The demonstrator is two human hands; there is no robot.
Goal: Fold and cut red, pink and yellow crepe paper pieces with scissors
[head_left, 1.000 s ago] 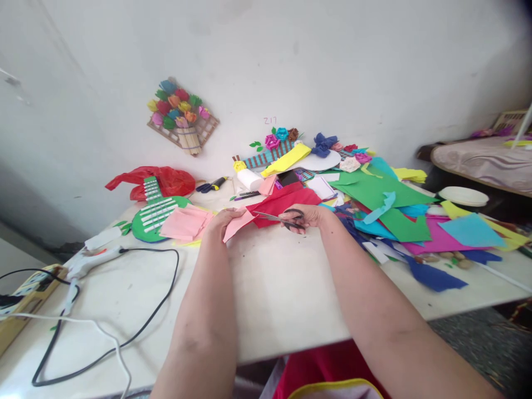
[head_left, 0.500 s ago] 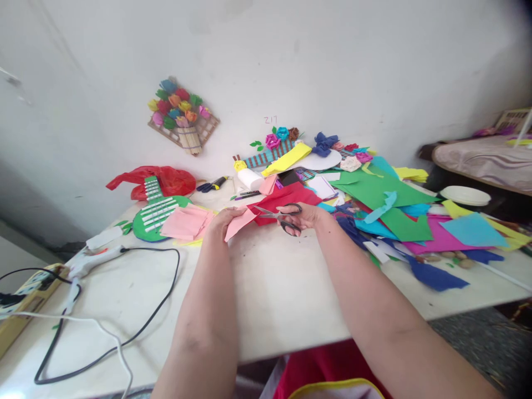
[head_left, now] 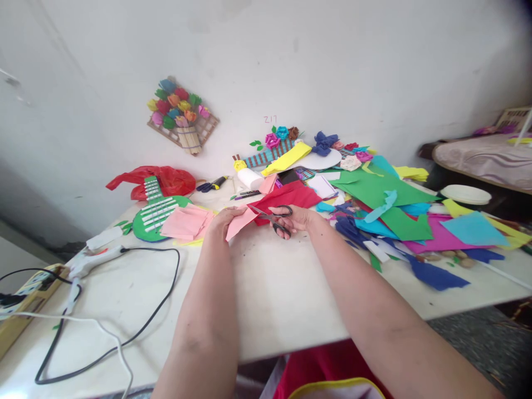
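My left hand (head_left: 228, 219) is closed on a piece of pink paper (head_left: 241, 223), which sticks out to the right of the fingers. In my right hand (head_left: 296, 219) is a pair of scissors (head_left: 277, 218) with black handles, the fingers in the loops. Its blades point left and meet the paper's upper right edge. Behind the blades lies red paper (head_left: 291, 195). Left of my left hand, a stack of pink paper (head_left: 188, 221) rests partly on a green guitar-shaped craft (head_left: 153, 213) with white strips.
A heap of coloured paper (head_left: 386, 185) covers the table's right side. At the left are a hot glue gun (head_left: 97, 260), its black cord (head_left: 177, 277) and a power strip (head_left: 29, 299). Pliers (head_left: 213, 184) and a red plastic bag (head_left: 166, 180) lie near the wall.
My right hand has moved a little left with the scissors, bringing the blades further over the pink paper's edge. My left hand stays almost where it was.
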